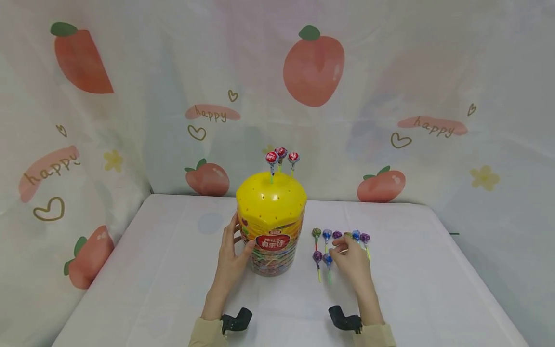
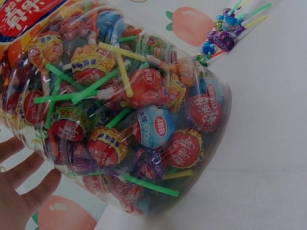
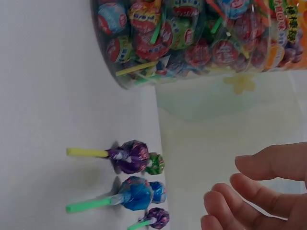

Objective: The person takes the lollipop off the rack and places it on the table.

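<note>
A clear plastic jar (image 1: 272,262) full of wrapped lollipops stands upright on the table, with a yellow lid (image 1: 270,200). Three lollipops (image 1: 271,158) with red and white wrappers stand stick-down in the top of the lid. My left hand (image 1: 231,260) holds the jar's left side, thumb toward the front and fingers farther back. My right hand (image 1: 352,260) hovers over loose lollipops to the right of the jar, thumb and fingers apart with nothing between them. A blue lollipop (image 3: 136,193) and a purple lollipop (image 3: 132,157) lie near this hand in the right wrist view.
The loose lollipops, including a green one (image 1: 317,233), lie in two rows, partly covered by the right hand. A white cloth covers the table (image 1: 165,289). Behind it hangs a backdrop (image 1: 260,58) printed with peaches. Black wrist mounts (image 1: 237,320) sit on both wrists.
</note>
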The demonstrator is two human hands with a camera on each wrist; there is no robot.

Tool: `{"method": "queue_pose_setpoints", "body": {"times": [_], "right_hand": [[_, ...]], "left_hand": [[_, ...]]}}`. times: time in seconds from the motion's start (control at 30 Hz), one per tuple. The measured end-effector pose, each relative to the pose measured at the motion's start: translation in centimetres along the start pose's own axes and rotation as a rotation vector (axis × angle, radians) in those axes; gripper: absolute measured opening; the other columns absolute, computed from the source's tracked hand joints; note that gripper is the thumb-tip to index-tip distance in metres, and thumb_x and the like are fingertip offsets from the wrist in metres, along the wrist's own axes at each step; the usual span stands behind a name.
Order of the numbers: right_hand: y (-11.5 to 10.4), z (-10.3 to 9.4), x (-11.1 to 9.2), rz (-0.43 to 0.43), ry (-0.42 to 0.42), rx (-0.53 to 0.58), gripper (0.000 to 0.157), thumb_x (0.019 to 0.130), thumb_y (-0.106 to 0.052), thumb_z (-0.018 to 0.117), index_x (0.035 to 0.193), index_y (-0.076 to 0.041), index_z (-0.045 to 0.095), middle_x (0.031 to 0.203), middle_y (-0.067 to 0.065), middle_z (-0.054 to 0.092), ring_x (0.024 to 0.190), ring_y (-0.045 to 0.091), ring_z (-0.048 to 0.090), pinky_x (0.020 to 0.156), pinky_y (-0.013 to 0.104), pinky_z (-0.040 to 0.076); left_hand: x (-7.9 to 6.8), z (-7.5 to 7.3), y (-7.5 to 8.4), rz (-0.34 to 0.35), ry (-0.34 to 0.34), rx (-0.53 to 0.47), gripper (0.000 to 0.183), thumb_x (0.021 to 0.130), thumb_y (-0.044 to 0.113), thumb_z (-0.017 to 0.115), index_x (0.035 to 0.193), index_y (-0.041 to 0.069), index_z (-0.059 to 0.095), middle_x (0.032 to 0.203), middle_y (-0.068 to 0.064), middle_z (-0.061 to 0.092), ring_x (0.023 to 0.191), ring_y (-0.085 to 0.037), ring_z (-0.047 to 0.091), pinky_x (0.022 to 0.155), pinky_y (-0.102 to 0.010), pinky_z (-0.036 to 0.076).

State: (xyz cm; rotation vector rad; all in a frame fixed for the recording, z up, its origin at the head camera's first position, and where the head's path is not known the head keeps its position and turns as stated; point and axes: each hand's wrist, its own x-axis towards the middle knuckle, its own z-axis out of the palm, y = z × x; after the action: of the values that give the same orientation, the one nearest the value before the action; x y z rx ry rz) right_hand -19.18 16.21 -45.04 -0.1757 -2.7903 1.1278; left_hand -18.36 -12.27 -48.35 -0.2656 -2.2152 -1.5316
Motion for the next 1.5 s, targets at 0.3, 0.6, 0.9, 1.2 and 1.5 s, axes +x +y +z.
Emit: {"method": "queue_pose_setpoints", "body": {"times": [0.3, 0.6, 0.9, 1.2, 1.5], "right_hand": [[-4.6, -1.2, -0.5, -0.181, 0.17, 0.14, 0.021, 0.086, -0.01, 0.067, 0.105, -0.003, 0.064, 0.094, 0.012, 0.068, 0.087, 0.024, 0.065, 0.076, 0.029, 0.054], [-9.8, -2.1, -0.4, -0.444, 0.28, 0.308, 0.022, 0.084, -0.004, 0.069, 0.105, -0.001, 0.064, 0.099, 0.014, 0.067, 0.09, 0.025, 0.063, 0.08, 0.042, 0.056], [-13.2, -2.5, -0.3, -0.553, 0.25, 0.379, 0.028, 0.085, -0.003, 0.069, 0.113, -0.001, 0.062, 0.109, 0.012, 0.064, 0.101, 0.022, 0.06, 0.088, 0.042, 0.055], [-15.8, -2.9, 0.5, -0.604, 0.209, 0.477, 0.035, 0.087, -0.003, 0.066, 0.121, -0.001, 0.056, 0.111, 0.015, 0.062, 0.101, 0.026, 0.06, 0.092, 0.043, 0.054], [-17.3, -2.6, 1.3, -0.614, 0.156, 0.506, 0.036, 0.088, -0.002, 0.064, 0.123, -0.003, 0.054, 0.109, 0.016, 0.062, 0.101, 0.026, 0.062, 0.092, 0.043, 0.055]], "left_hand": [[0.0, -0.1, 0.0, -0.008, -0.001, -0.014, 0.078, 0.09, 0.021, 0.064, 0.153, 0.033, 0.019, 0.144, -0.003, 0.042, 0.129, -0.024, 0.044, 0.103, -0.053, 0.045], [0.0, 0.0, 0.0, 0.003, 0.003, 0.0, 0.079, 0.091, 0.023, 0.064, 0.153, 0.034, 0.018, 0.144, -0.005, 0.042, 0.129, -0.025, 0.045, 0.102, -0.053, 0.046], [0.0, 0.1, 0.0, 0.005, 0.008, 0.007, 0.079, 0.091, 0.024, 0.064, 0.153, 0.035, 0.017, 0.143, -0.005, 0.042, 0.129, -0.025, 0.045, 0.101, -0.053, 0.046], [0.0, 0.0, 0.0, 0.007, 0.015, 0.006, 0.079, 0.091, 0.023, 0.065, 0.153, 0.033, 0.018, 0.143, -0.005, 0.042, 0.128, -0.024, 0.045, 0.101, -0.053, 0.046], [0.1, 0.1, -0.1, 0.013, 0.018, 0.009, 0.078, 0.091, 0.024, 0.064, 0.153, 0.033, 0.018, 0.143, -0.005, 0.042, 0.128, -0.025, 0.045, 0.101, -0.053, 0.046]]}}
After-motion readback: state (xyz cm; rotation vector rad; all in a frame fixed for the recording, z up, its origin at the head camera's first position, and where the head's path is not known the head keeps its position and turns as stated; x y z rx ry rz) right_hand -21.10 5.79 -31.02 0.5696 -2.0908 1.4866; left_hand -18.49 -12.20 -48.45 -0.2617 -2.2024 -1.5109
